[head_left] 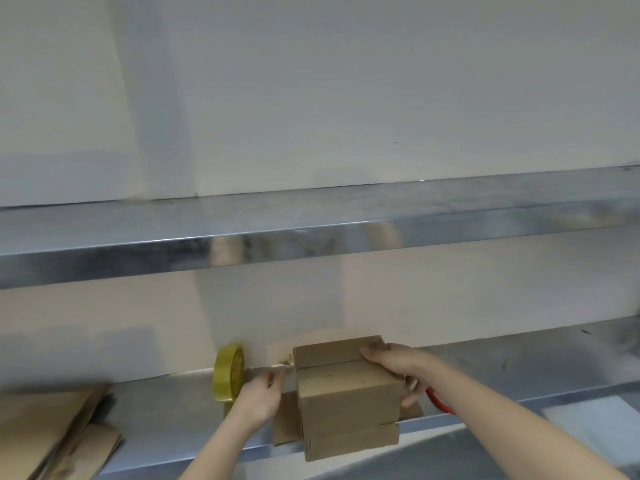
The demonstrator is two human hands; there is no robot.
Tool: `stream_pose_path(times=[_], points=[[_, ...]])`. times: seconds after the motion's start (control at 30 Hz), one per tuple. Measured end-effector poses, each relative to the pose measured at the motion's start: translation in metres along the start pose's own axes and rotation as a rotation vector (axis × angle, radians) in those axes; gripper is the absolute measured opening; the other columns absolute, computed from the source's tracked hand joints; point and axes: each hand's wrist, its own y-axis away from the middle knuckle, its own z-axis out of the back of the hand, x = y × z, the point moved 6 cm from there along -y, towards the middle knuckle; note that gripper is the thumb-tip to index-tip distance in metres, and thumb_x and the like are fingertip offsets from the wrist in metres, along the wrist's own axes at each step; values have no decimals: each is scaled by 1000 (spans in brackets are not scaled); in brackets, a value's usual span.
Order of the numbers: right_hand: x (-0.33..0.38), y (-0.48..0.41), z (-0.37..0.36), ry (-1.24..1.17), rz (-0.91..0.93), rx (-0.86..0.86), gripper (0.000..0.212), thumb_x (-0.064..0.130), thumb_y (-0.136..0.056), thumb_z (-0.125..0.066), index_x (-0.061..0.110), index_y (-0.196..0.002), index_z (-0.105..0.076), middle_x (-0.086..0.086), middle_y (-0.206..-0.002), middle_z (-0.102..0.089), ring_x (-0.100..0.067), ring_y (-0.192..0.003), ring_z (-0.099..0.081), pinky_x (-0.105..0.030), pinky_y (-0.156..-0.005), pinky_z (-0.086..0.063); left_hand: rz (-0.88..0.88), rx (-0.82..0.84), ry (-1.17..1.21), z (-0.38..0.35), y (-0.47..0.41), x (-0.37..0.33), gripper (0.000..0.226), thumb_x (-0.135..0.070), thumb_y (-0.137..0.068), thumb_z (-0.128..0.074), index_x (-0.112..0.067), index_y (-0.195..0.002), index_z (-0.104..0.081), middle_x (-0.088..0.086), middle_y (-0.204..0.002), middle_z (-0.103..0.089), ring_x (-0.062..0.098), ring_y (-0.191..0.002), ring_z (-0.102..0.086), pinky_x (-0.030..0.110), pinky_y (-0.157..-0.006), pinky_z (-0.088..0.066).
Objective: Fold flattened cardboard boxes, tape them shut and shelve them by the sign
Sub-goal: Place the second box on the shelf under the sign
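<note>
Cardboard boxes are at two stages here, and the job looks to be at the taping step for one of them. At the far left a stack of flattened cardboard [52,434] lies on the steel table [166,410], not yet folded, so several boxes seem to be left to do. Just right of it a yellow tape roll [228,372] stands on edge against the wall, with a tape strip [270,367] drawn out from it toward the middle. There the folded box [346,393] stands at the table's front edge on what looks like a flat cardboard piece [285,424]. Its top flaps are closed and the seam between them shows bare, so I judge the sealing is not yet done. The upper shelf [311,220] shows no finished boxes in this view, and no sign is in sight, so shelving is also left.

The left hand [259,398] has its fingers curled and pinches the tape strip just beside the box's left top edge. The right hand [391,358] grips the box at its far right top corner, fingers laid over the top and wrapped down the right side, steadying it. Just below that hand a red object [438,398] lies on the table; it is too hidden to tell what it is.
</note>
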Motion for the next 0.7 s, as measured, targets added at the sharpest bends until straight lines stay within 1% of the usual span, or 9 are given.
stream_pose_path(times=[0.07, 0.1, 0.17, 0.23, 0.33, 0.4, 0.5, 0.6, 0.7], points=[[8, -3, -5, -67, 58, 36, 71, 71, -78, -58, 27, -132, -45, -6, -134, -50, -31, -115, -55, -38, -65, -61, 62, 28, 87, -2, -3, 3, 44, -47, -102, -27, -16, -112, -56, 13, -99, -67, 22, -82, -64, 27, -65, -47], [13, -1, -4, -64, 106, 37, 63, 67, -80, -59, 28, -129, -47, -4, -128, -54, -30, -113, -56, -42, -70, -61, 77, 3, 119, 2, -5, 3, 45, -48, -102, -25, -16, -106, -57, 14, -99, -67, 25, -86, -64, 29, -71, -49], [24, 11, 3, -86, 247, 1, 47, 57, -86, -60, 30, -123, -51, 2, -115, -61, -24, -103, -61, -46, -79, -59, 36, -164, 134, 22, -10, 2, 45, -44, -102, -27, -15, -92, -60, 17, -98, -68, 32, -97, -63, 35, -87, -48], [32, 26, 21, -243, 432, -46, 40, 42, -90, -63, 31, -125, -51, 5, -113, -63, -15, -98, -63, -39, -79, -59, -90, -393, 75, 53, -8, -4, 38, -33, -102, -36, -10, -85, -61, 17, -91, -66, 33, -94, -62, 37, -84, -45], [31, 47, 54, -348, 723, -197, 58, 25, -86, -71, 36, -135, -43, 11, -128, -55, -1, -111, -54, -23, -87, -52, -215, -529, 113, 86, 1, -16, 20, -22, -100, -46, -13, -95, -63, 7, -94, -65, 25, -91, -60, 30, -78, -40], [21, 49, 58, -301, 791, -287, 64, 22, -79, -79, 38, -130, -45, 14, -132, -52, -2, -119, -50, -19, -93, -45, -212, -534, 155, 93, -3, -16, 17, -20, -99, -47, -14, -102, -63, 5, -103, -65, 24, -98, -60, 27, -81, -39], [-8, 35, 34, -296, 641, -286, 66, 51, -54, -88, 33, -110, -58, 9, -128, -54, -11, -122, -50, -25, -95, -41, -222, -453, 116, 81, -7, -16, 18, -15, -98, -48, -12, -103, -65, 7, -108, -66, 25, -102, -60, 25, -83, -38], [-24, 25, 13, -320, 478, -209, 93, 84, -37, -73, 18, -102, -61, 2, -114, -65, -13, -104, -63, -25, -85, -47, -279, -365, 43, 63, -3, -16, 15, -13, -96, -51, -16, -96, -66, 7, -103, -67, 26, -99, -61, 26, -83, -40], [-27, 18, 7, -160, 358, -237, 82, 52, -68, -81, 16, -129, -39, -4, -133, -52, -17, -114, -54, -27, -91, -47, -285, -347, 39, 58, 1, -10, 14, -7, -92, -57, -18, -96, -65, 8, -103, -69, 25, -98, -64, 27, -85, -44]])
